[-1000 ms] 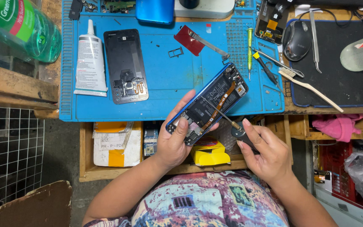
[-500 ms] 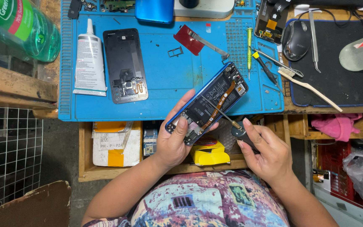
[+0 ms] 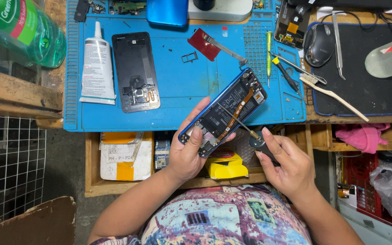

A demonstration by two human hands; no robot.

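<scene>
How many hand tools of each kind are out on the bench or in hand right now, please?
Screwdrivers: 3 (one in the right hand at the opened phone, a yellow-green one, a black one with a yellow collar)
Tweezers: 1
Brushes: 1
Total: 5

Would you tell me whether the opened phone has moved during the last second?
No. The opened phone keeps its place, its top corner over the blue mat near the lower edge.
</scene>
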